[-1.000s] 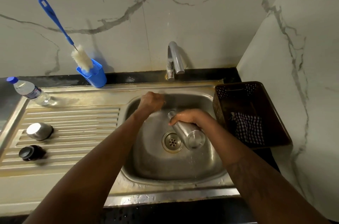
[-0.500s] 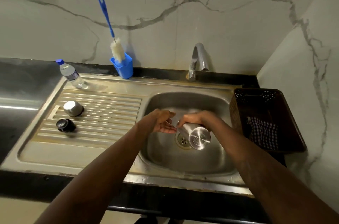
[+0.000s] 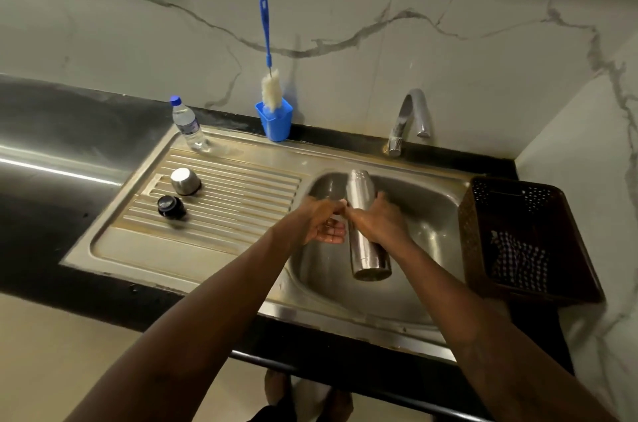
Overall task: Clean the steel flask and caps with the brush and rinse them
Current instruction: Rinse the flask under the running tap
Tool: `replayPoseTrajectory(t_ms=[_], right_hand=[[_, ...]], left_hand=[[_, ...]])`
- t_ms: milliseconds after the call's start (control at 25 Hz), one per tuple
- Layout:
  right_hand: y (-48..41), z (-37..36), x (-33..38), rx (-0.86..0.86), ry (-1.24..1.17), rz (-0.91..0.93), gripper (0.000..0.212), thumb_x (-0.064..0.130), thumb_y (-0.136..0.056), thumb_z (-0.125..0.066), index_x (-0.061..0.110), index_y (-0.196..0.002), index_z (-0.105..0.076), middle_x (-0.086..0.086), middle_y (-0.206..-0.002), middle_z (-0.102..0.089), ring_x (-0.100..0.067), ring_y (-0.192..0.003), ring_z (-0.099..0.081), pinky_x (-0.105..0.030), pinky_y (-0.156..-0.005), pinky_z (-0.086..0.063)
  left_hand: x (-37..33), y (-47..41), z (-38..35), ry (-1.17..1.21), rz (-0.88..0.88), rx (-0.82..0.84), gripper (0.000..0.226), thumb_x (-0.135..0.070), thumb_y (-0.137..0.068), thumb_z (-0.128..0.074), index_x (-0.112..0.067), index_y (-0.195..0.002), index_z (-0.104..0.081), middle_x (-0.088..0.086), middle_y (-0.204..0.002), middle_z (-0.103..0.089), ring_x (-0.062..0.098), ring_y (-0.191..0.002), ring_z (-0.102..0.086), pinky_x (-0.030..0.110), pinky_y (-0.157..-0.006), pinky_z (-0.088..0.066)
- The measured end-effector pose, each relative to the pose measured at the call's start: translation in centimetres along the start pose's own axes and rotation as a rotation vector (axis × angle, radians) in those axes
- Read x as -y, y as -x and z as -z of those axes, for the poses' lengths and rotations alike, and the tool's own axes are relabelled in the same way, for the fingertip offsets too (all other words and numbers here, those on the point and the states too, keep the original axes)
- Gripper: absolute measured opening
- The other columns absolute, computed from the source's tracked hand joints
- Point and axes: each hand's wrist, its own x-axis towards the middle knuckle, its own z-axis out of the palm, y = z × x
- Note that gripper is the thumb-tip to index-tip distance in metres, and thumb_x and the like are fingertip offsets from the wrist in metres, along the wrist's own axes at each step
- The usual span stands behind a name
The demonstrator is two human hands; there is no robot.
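My right hand (image 3: 378,223) grips the steel flask (image 3: 362,200) around its middle, holding it over the sink basin (image 3: 428,235) with its mouth pointing away from me. Just left of the flask, my left hand (image 3: 322,223) is open, palm up, fingers near the flask's side. A steel cap (image 3: 185,181) and a black inner cap (image 3: 170,206) sit on the ribbed drainboard (image 3: 241,193). The blue-handled bottle brush (image 3: 268,76) stands in a blue cup (image 3: 274,121) at the back wall.
A curved tap (image 3: 407,117) stands behind the basin. A small plastic water bottle (image 3: 188,126) stands at the drainboard's back left. A dark basket (image 3: 518,238) with a checked cloth sits right of the sink. Black counter extends to the left.
The flask has been tipped up from a low, bottom-toward-me tilt to a more upright hold. My left hand came away from the tap area and opened beside the flask.
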Motion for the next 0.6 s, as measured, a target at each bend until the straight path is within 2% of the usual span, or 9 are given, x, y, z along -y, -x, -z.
replayPoseTrajectory(t_ms=[80, 120, 200, 280, 360, 480, 600], right_hand=[[-0.2, -0.8, -0.9, 0.329, -0.255, -0.269, 0.073, 0.054, -0.075, -0.073, 0.007, -0.13, -0.059, -0.018, -0.11, -0.072, -0.035, -0.094, -0.073, -0.048, -0.087, -0.061], [-0.2, -0.9, -1.5, 0.417, -0.291, -0.327, 0.071, 0.052, -0.073, -0.073, 0.006, -0.127, -0.061, -0.021, -0.108, -0.073, -0.036, -0.094, -0.074, -0.05, -0.091, -0.059], [-0.2, -0.9, -1.6, 0.467, -0.294, -0.329, 0.069, 0.051, -0.072, -0.072, 0.004, -0.122, -0.063, -0.023, -0.107, -0.074, -0.038, -0.097, -0.074, -0.052, -0.097, -0.056], [0.2, -1.0, -1.1, 0.465, -0.317, -0.298, 0.072, 0.052, -0.069, -0.072, 0.005, -0.123, -0.063, -0.024, -0.11, -0.075, -0.04, -0.104, -0.073, -0.055, -0.1, -0.054], [1.4, -1.1, 0.0, 0.433, -0.357, -0.228, 0.066, 0.052, -0.074, -0.073, 0.006, -0.122, -0.063, -0.022, -0.109, -0.075, -0.04, -0.102, -0.074, -0.054, -0.098, -0.057], [3.0, -1.9, 2.2, 0.242, -0.316, -0.094, 0.061, 0.048, -0.076, -0.081, 0.006, -0.117, -0.064, -0.014, -0.101, -0.074, -0.031, -0.09, -0.074, -0.046, -0.087, -0.061], [4.5, -3.2, 5.2, 0.087, -0.174, 0.112, 0.057, 0.048, -0.068, -0.088, 0.013, -0.109, -0.069, -0.003, -0.094, -0.074, -0.022, -0.085, -0.073, -0.043, -0.085, -0.061]], left_hand=[[1.1, 0.9, -0.4, -0.058, 0.042, 0.034, 0.034, -0.022, -0.103, -0.062, 0.002, -0.127, -0.063, 0.022, -0.108, -0.071, 0.028, -0.082, -0.072, 0.035, -0.057, -0.063], [1.4, 1.3, -0.7, -0.078, 0.067, 0.05, 0.035, -0.022, -0.105, -0.059, 0.003, -0.128, -0.061, 0.022, -0.103, -0.07, 0.027, -0.078, -0.07, 0.033, -0.053, -0.061], [1.8, 1.9, -0.8, -0.079, 0.079, 0.049, 0.039, -0.028, -0.107, -0.055, 0.004, -0.129, -0.061, 0.019, -0.095, -0.07, 0.025, -0.074, -0.069, 0.031, -0.049, -0.058], [2.0, 2.3, -0.1, -0.043, 0.07, 0.042, 0.042, -0.033, -0.107, -0.057, 0.002, -0.127, -0.063, 0.017, -0.093, -0.07, 0.025, -0.075, -0.07, 0.031, -0.05, -0.058], [1.9, 2.4, 0.8, -0.013, 0.033, 0.048, 0.04, -0.035, -0.105, -0.059, 0.0, -0.125, -0.063, 0.017, -0.099, -0.069, 0.027, -0.083, -0.07, 0.035, -0.059, -0.061], [1.8, 3.1, 3.3, 0.072, -0.049, 0.072, 0.041, -0.037, -0.101, -0.064, -0.005, -0.126, -0.063, 0.016, -0.111, -0.072, 0.029, -0.095, -0.072, 0.041, -0.072, -0.063], [1.4, 4.0, 7.1, 0.097, -0.183, 0.067, 0.036, -0.029, -0.096, -0.068, -0.012, -0.127, -0.065, 0.01, -0.109, -0.073, 0.027, -0.098, -0.071, 0.044, -0.08, -0.061]])
